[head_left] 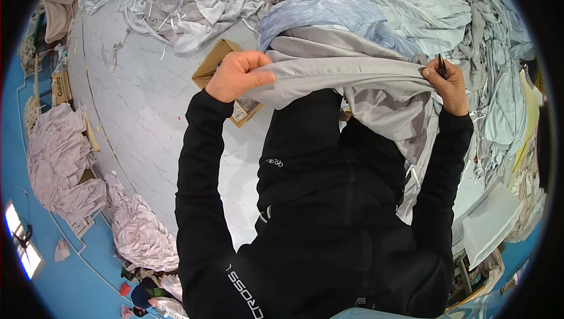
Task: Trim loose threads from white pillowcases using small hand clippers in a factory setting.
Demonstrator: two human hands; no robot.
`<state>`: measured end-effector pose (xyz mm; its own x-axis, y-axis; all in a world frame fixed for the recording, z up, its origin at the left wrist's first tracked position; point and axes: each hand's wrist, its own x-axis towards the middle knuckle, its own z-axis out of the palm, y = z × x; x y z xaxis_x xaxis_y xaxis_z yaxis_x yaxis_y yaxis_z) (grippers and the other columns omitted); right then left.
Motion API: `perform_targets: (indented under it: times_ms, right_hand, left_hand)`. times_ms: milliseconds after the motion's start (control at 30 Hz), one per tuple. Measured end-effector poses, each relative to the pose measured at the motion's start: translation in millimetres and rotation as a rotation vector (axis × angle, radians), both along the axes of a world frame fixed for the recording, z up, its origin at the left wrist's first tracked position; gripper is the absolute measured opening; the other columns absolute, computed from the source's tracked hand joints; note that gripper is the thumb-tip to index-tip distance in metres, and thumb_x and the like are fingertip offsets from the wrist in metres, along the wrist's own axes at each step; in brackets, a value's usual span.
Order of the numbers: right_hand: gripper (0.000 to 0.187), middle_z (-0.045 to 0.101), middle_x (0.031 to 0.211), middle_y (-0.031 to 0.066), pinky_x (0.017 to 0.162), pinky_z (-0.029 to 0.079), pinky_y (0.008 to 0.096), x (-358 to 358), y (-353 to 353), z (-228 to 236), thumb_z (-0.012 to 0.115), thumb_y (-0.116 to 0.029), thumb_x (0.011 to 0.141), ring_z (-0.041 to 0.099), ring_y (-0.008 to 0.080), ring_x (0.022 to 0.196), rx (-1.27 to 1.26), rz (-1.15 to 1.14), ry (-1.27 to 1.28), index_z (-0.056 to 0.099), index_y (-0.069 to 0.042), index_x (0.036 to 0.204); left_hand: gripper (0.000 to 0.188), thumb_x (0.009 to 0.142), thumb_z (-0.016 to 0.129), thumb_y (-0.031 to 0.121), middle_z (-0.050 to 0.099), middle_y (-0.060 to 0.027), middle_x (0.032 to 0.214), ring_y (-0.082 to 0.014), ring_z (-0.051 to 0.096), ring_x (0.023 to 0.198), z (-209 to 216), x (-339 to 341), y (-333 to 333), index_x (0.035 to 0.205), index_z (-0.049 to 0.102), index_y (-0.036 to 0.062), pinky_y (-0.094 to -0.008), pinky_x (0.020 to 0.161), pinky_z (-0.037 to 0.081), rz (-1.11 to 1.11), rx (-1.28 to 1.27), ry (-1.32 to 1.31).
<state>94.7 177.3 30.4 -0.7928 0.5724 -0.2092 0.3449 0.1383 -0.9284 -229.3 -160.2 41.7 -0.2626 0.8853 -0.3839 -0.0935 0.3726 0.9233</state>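
A length of smooth grey fabric [346,71] is stretched across my lap between both hands, its upper edge folded into a long band. My left hand [235,77] pinches the band's left end between thumb and fingers. At the other end, my right hand [451,88] grips the fabric with its thumb on top. A small black pointed tool [442,67] sticks up from the right hand's fingers; its kind is too small to tell. More of the grey cloth hangs in folds below the right hand. Bluish fabric [335,13] lies bunched just beyond it.
An open cardboard box [207,67] stands beside my left hand, partly hidden by it. Heaps of pale grey cloth [200,1] cover the far side and the right. Pinkish cloth piles [59,160] lie at the left. A white panel [490,222] is at the lower right.
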Motion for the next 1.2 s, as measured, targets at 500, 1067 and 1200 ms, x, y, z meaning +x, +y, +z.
perform_targets:
  times_ms: [500,1067,1200]
  right_hand:
    - [0.016,0.051,0.069,-0.0095,0.057,0.029,0.0194,16.3,-11.6,-12.4,0.073,-0.014,0.088,0.04,0.0005,0.063,-0.082,0.031,-0.017,0.061,-0.007,0.08]
    - [0.015,0.049,0.068,-0.0118,0.052,0.025,0.0184,22.5,-11.2,-20.7,0.074,-0.016,0.088,0.037,-0.0013,0.059,-0.036,-0.031,-0.019,0.061,-0.009,0.083]
    - [0.015,0.047,0.066,-0.0125,0.05,0.023,0.0187,26.6,-9.1,-15.5,0.073,-0.016,0.089,0.035,-0.0016,0.056,-0.034,-0.039,-0.042,0.062,-0.009,0.083]
  left_hand:
    - [0.023,0.076,0.081,0.015,0.061,-0.006,0.079,-0.0123,0.057,0.063,-28.6,49.9,62.5,0.082,0.065,-0.0006,-0.0262,0.059,0.047,0.392,0.193,0.511]
    - [0.029,0.075,0.078,0.021,0.064,-0.0133,0.106,-0.0279,0.06,0.098,-87.8,3.7,-71.8,0.095,0.067,0.004,-0.0439,0.081,0.048,0.245,-0.546,1.517]
    - [0.038,0.075,0.078,0.018,0.064,-0.0102,0.114,-0.029,0.06,0.105,-58.2,28.1,-51.6,0.109,0.067,0.005,-0.0381,0.089,0.046,0.378,-0.012,1.027]
